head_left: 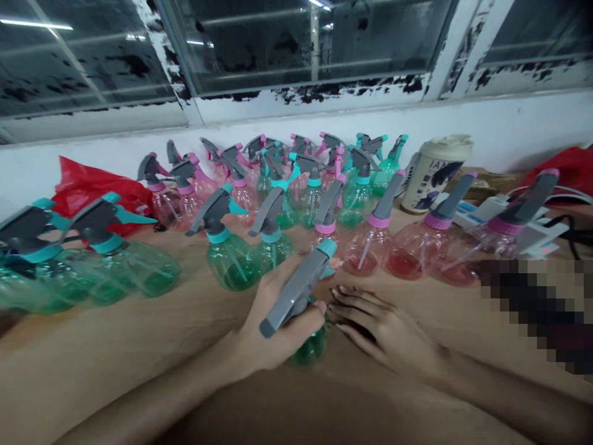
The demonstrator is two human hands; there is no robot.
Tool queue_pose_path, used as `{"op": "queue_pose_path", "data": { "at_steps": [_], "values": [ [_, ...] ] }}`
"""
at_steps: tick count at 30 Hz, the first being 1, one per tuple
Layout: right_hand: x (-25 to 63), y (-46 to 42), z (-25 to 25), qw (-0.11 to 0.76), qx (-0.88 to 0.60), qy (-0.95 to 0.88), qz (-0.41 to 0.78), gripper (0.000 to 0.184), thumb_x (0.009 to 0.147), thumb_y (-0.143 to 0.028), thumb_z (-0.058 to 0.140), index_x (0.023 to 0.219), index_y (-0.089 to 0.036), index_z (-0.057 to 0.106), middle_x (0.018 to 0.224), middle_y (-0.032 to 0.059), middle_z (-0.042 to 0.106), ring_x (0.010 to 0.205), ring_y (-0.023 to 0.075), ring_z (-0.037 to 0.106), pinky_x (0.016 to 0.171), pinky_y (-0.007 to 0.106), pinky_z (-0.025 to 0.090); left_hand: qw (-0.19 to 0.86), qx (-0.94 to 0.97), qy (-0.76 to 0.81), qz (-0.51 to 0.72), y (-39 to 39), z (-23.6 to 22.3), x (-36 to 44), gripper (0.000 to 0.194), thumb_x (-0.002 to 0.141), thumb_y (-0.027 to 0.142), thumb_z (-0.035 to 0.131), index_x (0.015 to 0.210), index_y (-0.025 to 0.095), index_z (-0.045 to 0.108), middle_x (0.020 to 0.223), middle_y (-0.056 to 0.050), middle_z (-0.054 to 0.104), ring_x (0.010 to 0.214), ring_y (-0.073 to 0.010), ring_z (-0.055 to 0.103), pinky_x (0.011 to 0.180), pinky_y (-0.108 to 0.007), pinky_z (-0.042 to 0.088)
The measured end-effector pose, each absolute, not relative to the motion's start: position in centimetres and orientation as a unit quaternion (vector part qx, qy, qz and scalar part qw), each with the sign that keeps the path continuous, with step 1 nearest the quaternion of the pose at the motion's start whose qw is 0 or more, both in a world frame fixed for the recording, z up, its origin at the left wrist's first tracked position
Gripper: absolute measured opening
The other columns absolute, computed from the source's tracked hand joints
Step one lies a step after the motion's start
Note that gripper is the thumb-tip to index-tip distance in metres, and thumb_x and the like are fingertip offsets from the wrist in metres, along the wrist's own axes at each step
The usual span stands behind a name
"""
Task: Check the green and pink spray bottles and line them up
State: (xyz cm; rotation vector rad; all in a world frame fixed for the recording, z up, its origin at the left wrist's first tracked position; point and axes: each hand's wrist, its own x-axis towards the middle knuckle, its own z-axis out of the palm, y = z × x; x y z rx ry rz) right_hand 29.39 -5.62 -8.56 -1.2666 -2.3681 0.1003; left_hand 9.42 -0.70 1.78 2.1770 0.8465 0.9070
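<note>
Green bottle (311,349), nozzle (327,248) toward one o'clock, gripped in left hand (271,321); open right hand (396,330) beside it, three o'clock.

Cream-coloured container (433,179) beside the wall: dark capitals reading "IAM" run across its upper front, a possible further letter unclear. The smaller characters beneath and along its left side are too blurred to read.

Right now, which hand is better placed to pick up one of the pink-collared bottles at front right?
Right, I'd say. The right hand is open, palm down, and nearer the pink-collared bottles; the left hand grips a green bottle.
</note>
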Motion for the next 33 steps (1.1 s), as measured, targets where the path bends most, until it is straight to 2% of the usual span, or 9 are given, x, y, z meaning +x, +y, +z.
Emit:
{"op": "queue_pose_path", "data": {
  "at_steps": [5, 10, 13, 18, 22, 29, 33],
  "values": [
    [29.54, -5.47, -8.68, 0.224, -0.459, -0.859, 0.044, 0.031, 0.09, -0.023, 0.047, 0.119, -0.02, 0.057, 0.124, 0.0047, 0.06, 0.123, 0.0188, 0.045, 0.104, 0.041, 0.038, 0.307, 0.826, 0.311, 0.355, -0.86, 1.64, 9.53, 0.034, 0.069, 0.014, 0.049, 0.1, 0.026, 0.057, 0.087, -0.002, 0.059, 0.073, -0.0189, 0.057, 0.073, -0.034, 0.05],
    [29.63, -5.41, -8.85, 0.225, -0.455, -0.861, 0.039, 0.031, 0.091, -0.025, 0.045, 0.119, -0.019, 0.057, 0.124, 0.0048, 0.059, 0.123, 0.0189, 0.045, 0.104, 0.041, 0.037, 0.307, 0.816, 0.338, 0.355, -1.11, 1.4, 9.51, 0.023, 0.07, 0.016, 0.051, 0.091, 0.023, 0.055, 0.073, 0.002, 0.057, 0.056, -0.0148, 0.051, 0.059, -0.029, 0.048],
    [29.64, -5.41, -8.8, 0.228, -0.456, -0.859, 0.039, 0.03, 0.091, -0.026, 0.045, 0.118, -0.02, 0.058, 0.123, 0.0034, 0.06, 0.122, 0.0185, 0.046, 0.104, 0.04, 0.038, 0.32, 0.816, 0.327, 0.354, -1.09, 1.27, 9.5, 0.03, 0.07, 0.015, 0.05, 0.098, 0.024, 0.054, 0.079, 0.002, 0.059, 0.049, -0.0124, 0.045, 0.054, -0.029, 0.046],
    [29.68, -5.41, -8.9, 0.238, -0.453, -0.859, 0.027, 0.029, 0.091, -0.025, 0.045, 0.116, -0.02, 0.058, 0.123, 0.0042, 0.06, 0.123, 0.02, 0.045, 0.103, 0.041, 0.039, 0.335, 0.816, 0.307, 0.358, -0.83, 1.62, 9.47, 0.034, 0.07, 0.015, 0.051, 0.102, 0.025, 0.055, 0.078, 0.001, 0.058, 0.049, -0.0129, 0.045, 0.053, -0.029, 0.045],
    [29.73, -5.43, -9.06, 0.238, -0.449, -0.861, 0.023, 0.029, 0.09, -0.025, 0.045, 0.116, -0.02, 0.058, 0.124, 0.0042, 0.059, 0.123, 0.02, 0.046, 0.102, 0.042, 0.039, 0.345, 0.818, 0.29, 0.358, -0.79, 1.82, 9.38, 0.033, 0.071, 0.016, 0.052, 0.103, 0.024, 0.056, 0.087, 0.0, 0.061, 0.058, -0.0148, 0.054, 0.061, -0.031, 0.048],
    [29.68, -5.48, -9.07, 0.236, -0.45, -0.861, 0.022, 0.03, 0.09, -0.024, 0.046, 0.117, -0.019, 0.058, 0.123, 0.0041, 0.06, 0.122, 0.02, 0.046, 0.103, 0.042, 0.039, 0.338, 0.823, 0.298, 0.346, -0.86, 1.55, 9.23, 0.026, 0.074, 0.018, 0.05, 0.099, 0.024, 0.056, 0.067, 0.004, 0.052, 0.049, -0.0127, 0.045, 0.054, -0.028, 0.045],
    [29.62, -5.44, -8.91, 0.236, -0.453, -0.859, 0.031, 0.03, 0.09, -0.024, 0.046, 0.117, -0.019, 0.058, 0.122, 0.0043, 0.061, 0.122, 0.0198, 0.046, 0.103, 0.042, 0.04, 0.326, 0.825, 0.309, 0.342, -0.93, 1.61, 9.19, 0.017, 0.075, 0.019, 0.051, 0.092, 0.023, 0.054, 0.066, 0.004, 0.05, 0.058, -0.0147, 0.053, 0.058, -0.028, 0.046]
  ]
}}
